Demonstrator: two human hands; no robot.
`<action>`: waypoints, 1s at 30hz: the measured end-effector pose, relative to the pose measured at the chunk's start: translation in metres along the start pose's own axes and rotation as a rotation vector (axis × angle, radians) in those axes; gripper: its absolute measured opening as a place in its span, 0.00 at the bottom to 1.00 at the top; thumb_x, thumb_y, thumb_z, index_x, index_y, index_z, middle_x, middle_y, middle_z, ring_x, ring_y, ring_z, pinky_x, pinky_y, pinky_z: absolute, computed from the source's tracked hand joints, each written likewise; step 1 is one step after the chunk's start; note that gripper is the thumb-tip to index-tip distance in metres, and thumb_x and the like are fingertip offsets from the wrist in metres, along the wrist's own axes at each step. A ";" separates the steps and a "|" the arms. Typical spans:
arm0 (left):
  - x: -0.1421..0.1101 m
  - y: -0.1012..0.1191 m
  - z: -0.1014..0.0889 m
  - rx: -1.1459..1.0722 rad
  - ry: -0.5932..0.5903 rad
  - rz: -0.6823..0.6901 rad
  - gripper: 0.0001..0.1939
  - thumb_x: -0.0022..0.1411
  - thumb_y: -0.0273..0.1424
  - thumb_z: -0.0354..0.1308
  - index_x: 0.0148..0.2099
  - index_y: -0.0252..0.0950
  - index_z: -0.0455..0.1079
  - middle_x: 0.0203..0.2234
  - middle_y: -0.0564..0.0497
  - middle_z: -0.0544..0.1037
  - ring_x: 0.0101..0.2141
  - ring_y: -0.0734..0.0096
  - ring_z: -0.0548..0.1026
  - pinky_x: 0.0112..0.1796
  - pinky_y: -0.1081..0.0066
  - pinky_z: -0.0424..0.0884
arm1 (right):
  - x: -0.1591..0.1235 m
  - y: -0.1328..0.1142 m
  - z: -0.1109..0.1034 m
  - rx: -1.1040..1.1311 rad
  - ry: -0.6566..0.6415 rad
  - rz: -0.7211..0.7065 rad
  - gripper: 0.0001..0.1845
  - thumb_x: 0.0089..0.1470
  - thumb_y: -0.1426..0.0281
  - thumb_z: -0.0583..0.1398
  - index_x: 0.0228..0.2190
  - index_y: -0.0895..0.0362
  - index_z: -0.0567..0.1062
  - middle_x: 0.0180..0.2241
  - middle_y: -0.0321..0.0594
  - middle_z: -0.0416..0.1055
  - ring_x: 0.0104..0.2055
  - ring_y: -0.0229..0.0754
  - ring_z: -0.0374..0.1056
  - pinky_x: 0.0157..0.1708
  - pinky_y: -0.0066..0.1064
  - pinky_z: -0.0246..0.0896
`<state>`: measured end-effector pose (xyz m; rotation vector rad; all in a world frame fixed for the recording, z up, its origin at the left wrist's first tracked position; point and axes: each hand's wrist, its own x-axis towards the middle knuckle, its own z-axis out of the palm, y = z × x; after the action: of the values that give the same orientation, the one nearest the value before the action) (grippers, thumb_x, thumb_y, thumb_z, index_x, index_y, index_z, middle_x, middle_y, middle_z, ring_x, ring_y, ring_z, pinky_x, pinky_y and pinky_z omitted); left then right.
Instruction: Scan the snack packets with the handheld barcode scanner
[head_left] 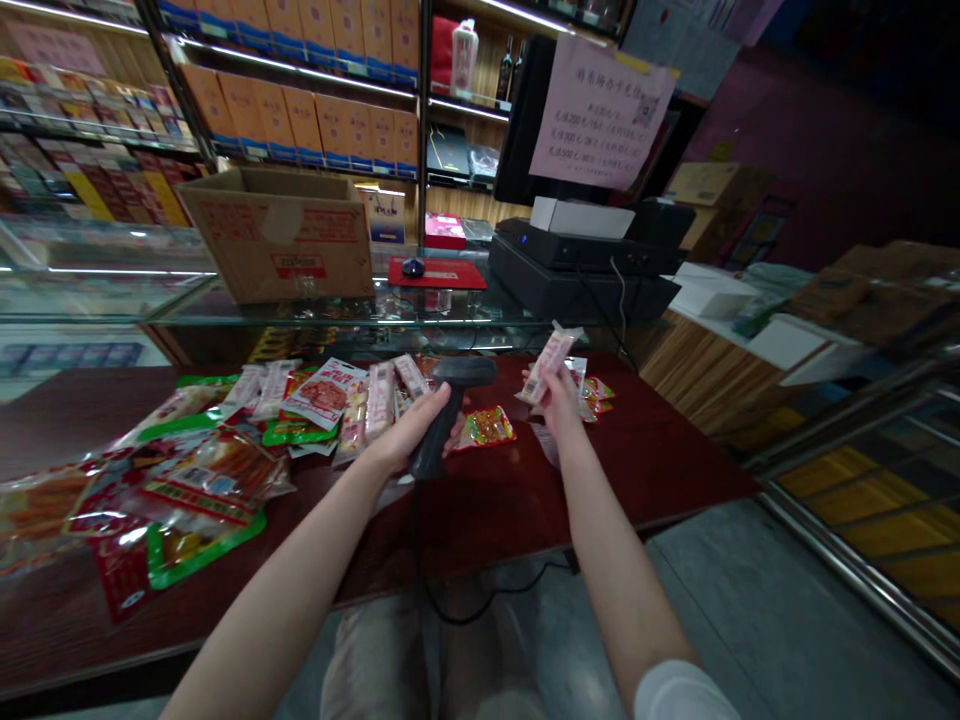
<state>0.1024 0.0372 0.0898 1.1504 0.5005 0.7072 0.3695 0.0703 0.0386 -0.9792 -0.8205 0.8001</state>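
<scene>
My left hand (420,430) is wrapped round the grip of a black barcode scanner (466,373), its head turned to the right and its cord hanging down past the table edge. In my right hand (561,402) is a slim, clear-wrapped snack packet (551,362) with pale pink print, held tilted above the table. A small red and green snack packet (489,427) lies between my hands. Beyond my right hand rest more small bright packets (598,395). To the left of the scanner several snack packets (326,393) lie heaped, with larger green-edged bags (206,480) nearer me.
The dark red table (517,510) backs onto a glass counter. On that counter stand an open cardboard box (292,240), a mouse (412,267) on a red mat (457,274), and a black till unit (585,265) below a monitor with a paper notice (600,110). A metal railing (862,580) is at right.
</scene>
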 end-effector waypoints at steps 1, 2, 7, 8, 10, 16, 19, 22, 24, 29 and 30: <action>0.000 0.003 -0.004 0.007 0.028 0.009 0.32 0.50 0.62 0.60 0.35 0.36 0.64 0.18 0.57 0.67 0.15 0.78 0.63 0.15 0.76 0.61 | 0.003 -0.002 -0.005 -0.129 0.044 -0.062 0.22 0.45 0.62 0.64 0.44 0.51 0.70 0.41 0.38 0.75 0.40 0.44 0.74 0.40 0.36 0.70; -0.001 0.007 -0.010 0.014 0.061 0.016 0.32 0.50 0.62 0.60 0.33 0.36 0.63 0.17 0.57 0.67 0.15 0.78 0.63 0.14 0.76 0.61 | 0.006 -0.005 -0.010 -0.268 0.098 -0.122 0.25 0.45 0.61 0.63 0.46 0.52 0.69 0.42 0.40 0.74 0.41 0.45 0.74 0.41 0.36 0.70; 0.000 0.020 -0.041 -0.064 0.317 0.068 0.29 0.53 0.60 0.59 0.32 0.37 0.62 0.18 0.56 0.68 0.15 0.78 0.65 0.16 0.77 0.63 | 0.021 -0.029 -0.045 -0.982 0.304 -0.165 0.31 0.50 0.61 0.60 0.54 0.60 0.66 0.44 0.53 0.75 0.45 0.51 0.72 0.48 0.42 0.65; 0.000 0.023 -0.047 -0.084 0.367 0.070 0.28 0.55 0.59 0.59 0.32 0.37 0.62 0.18 0.56 0.68 0.15 0.78 0.65 0.16 0.77 0.63 | 0.024 -0.033 -0.052 -1.095 0.303 -0.107 0.28 0.51 0.60 0.60 0.52 0.60 0.69 0.43 0.53 0.76 0.46 0.53 0.72 0.47 0.42 0.64; -0.002 0.026 -0.056 -0.091 0.446 0.047 0.27 0.58 0.58 0.56 0.33 0.36 0.63 0.16 0.56 0.67 0.13 0.77 0.64 0.15 0.76 0.63 | 0.028 -0.039 -0.063 -1.260 0.266 0.009 0.21 0.54 0.61 0.58 0.46 0.59 0.74 0.42 0.54 0.77 0.46 0.54 0.73 0.47 0.41 0.64; -0.008 0.036 -0.074 -0.119 0.516 -0.027 0.26 0.61 0.55 0.54 0.31 0.36 0.66 0.15 0.54 0.67 0.13 0.76 0.64 0.14 0.75 0.62 | 0.029 -0.045 -0.076 -1.409 0.201 0.118 0.24 0.60 0.63 0.52 0.51 0.63 0.75 0.49 0.60 0.74 0.51 0.58 0.70 0.49 0.45 0.62; -0.012 0.041 -0.076 -0.122 0.506 -0.076 0.28 0.63 0.56 0.51 0.28 0.35 0.65 0.14 0.54 0.65 0.12 0.75 0.64 0.14 0.74 0.62 | 0.024 -0.053 -0.064 -1.394 0.299 0.036 0.27 0.60 0.61 0.53 0.56 0.60 0.70 0.55 0.59 0.70 0.56 0.61 0.66 0.53 0.53 0.58; -0.015 0.044 -0.073 -0.091 0.507 -0.085 0.28 0.63 0.56 0.49 0.28 0.36 0.64 0.13 0.54 0.64 0.12 0.75 0.64 0.14 0.74 0.62 | 0.017 -0.049 -0.027 -1.291 0.269 -0.204 0.22 0.58 0.63 0.53 0.51 0.58 0.73 0.54 0.56 0.70 0.55 0.58 0.65 0.54 0.52 0.57; -0.016 0.045 -0.071 -0.060 0.531 -0.060 0.27 0.63 0.56 0.51 0.30 0.36 0.65 0.13 0.55 0.65 0.11 0.75 0.64 0.14 0.75 0.62 | 0.010 -0.032 0.013 -1.067 0.006 -0.237 0.17 0.56 0.63 0.55 0.44 0.58 0.74 0.45 0.50 0.75 0.47 0.51 0.70 0.50 0.44 0.62; -0.019 0.048 -0.075 0.040 0.652 0.012 0.21 0.63 0.51 0.57 0.35 0.36 0.65 0.18 0.54 0.72 0.14 0.77 0.67 0.15 0.77 0.63 | -0.017 0.032 0.110 -0.836 -0.417 -0.078 0.21 0.44 0.59 0.68 0.39 0.55 0.75 0.33 0.41 0.77 0.35 0.47 0.73 0.39 0.40 0.66; -0.020 0.049 -0.077 0.049 0.668 0.010 0.20 0.63 0.50 0.56 0.35 0.36 0.65 0.18 0.54 0.72 0.14 0.76 0.67 0.15 0.77 0.63 | -0.022 0.043 0.123 -0.850 -0.447 -0.079 0.23 0.41 0.59 0.69 0.40 0.54 0.75 0.33 0.42 0.77 0.36 0.49 0.73 0.39 0.41 0.65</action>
<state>0.0239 0.0835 0.1096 0.9434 1.0757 1.0952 0.2448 0.1125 0.0348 -1.5187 -1.6512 0.6018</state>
